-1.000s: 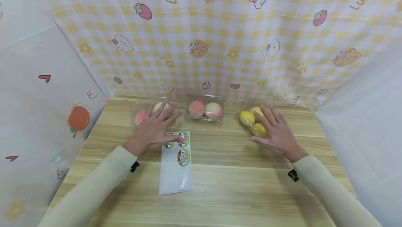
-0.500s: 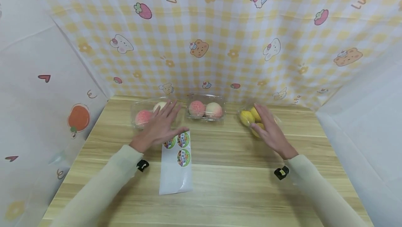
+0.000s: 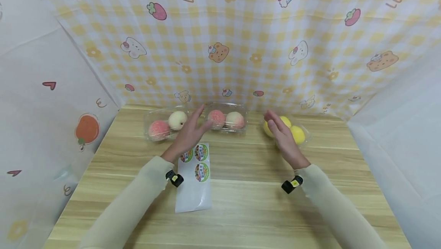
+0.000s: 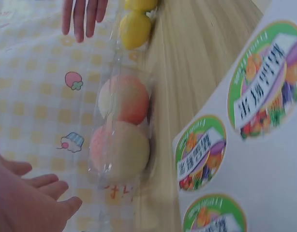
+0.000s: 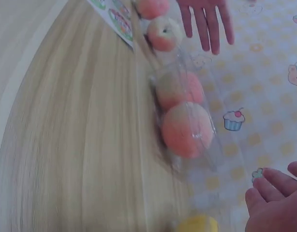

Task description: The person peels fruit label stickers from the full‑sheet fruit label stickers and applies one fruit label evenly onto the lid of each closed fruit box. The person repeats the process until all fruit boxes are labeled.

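My left hand (image 3: pixel 188 136), fingers straight and holding nothing, hovers between two clear plastic boxes, overlapping the sticker sheet's far end in the head view. The left clear box (image 3: pixel 147 123) holds a pink peach (image 3: pixel 159 130) and a pale peach (image 3: pixel 177 120). Two more peaches (image 4: pixel 120 147) sit in the middle clear box (image 3: pixel 225 107). On the right, my right hand (image 3: pixel 284 138) is also straight-fingered, in front of a clear box (image 3: pixel 306 128) of lemons (image 3: pixel 297 134), partly hiding them. The palms face each other, apart, with the middle box beyond and between them.
A white sheet (image 3: pixel 193 197) with several round fruit stickers (image 3: pixel 201 172) lies on the wooden table (image 3: pixel 241 207), left of centre. A yellow checked cloth (image 3: pixel 255 38) hangs behind the boxes, and white cloth panels (image 3: pixel 38 134) stand at the sides.
Both hands have moved inward, the left to the right and the right to the left. They have turned from palms down to palms facing. Boxes and sheet stay put.
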Tool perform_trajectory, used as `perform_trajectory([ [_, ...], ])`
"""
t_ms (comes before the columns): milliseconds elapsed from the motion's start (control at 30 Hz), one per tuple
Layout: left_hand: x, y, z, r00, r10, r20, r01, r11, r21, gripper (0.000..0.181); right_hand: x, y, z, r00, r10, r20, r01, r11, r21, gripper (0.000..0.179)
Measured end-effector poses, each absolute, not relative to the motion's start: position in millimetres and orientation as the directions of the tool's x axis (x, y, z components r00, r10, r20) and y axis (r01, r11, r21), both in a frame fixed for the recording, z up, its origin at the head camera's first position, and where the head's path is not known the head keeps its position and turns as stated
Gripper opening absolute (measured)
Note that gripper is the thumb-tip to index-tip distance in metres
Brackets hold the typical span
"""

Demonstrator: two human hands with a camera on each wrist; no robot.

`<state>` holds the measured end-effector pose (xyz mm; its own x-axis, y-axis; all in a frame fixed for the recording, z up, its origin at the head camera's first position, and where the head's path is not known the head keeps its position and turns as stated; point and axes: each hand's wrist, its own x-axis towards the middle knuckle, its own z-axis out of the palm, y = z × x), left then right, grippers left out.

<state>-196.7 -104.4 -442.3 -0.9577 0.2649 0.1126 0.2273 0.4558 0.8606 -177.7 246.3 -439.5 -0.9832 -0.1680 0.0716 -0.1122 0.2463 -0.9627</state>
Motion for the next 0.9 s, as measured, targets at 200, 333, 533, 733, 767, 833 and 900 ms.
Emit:
perform_trajectory([
  [200,-203.5,-90.7,-453.3,-0.986,0.142,0.082,0.129,0.362,0.923,0.075,-186.4,228.9,-451.4,-0.997,-0.072,0.003,-0.019,0.22,-0.975,0.07],
  [333,-209.6,-85.7,-461.0,-0.993,0.103,0.056,0.084,0.303,0.949,0.073,-192.0,218.0,-460.6,-0.999,-0.032,-0.039,0.033,0.163,-0.986,0.071],
  [533,-229.2,-85.4,-493.2,-0.999,0.049,-0.01,0.006,0.314,0.95,0.077,-200.4,203.2,-472.8,-0.998,0.021,-0.067,0.07,0.181,-0.981,0.062],
  [733,-222.6,-77.5,-490.5,-0.996,0.038,-0.084,-0.068,0.317,0.946,0.076,-207.3,192.1,-485.0,-0.996,0.071,-0.059,0.075,0.238,-0.968,0.04],
  [767,-219.4,-75.6,-486.9,-0.995,0.042,-0.093,-0.076,0.311,0.947,0.075,-208.1,190.8,-486.9,-0.995,0.076,-0.068,0.084,0.229,-0.97,0.038],
  [833,-215.0,-71.9,-481.9,-0.992,0.047,-0.12,-0.1,0.313,0.945,0.072,-209.7,188.7,-490.2,-0.992,0.088,-0.087,0.104,0.207,-0.973,0.035],
  [900,-212.9,-70.1,-482.3,-0.99,0.049,-0.133,-0.109,0.33,0.937,0.07,-210.9,187.1,-493.2,-0.99,0.098,-0.106,0.123,0.187,-0.975,0.034],
])
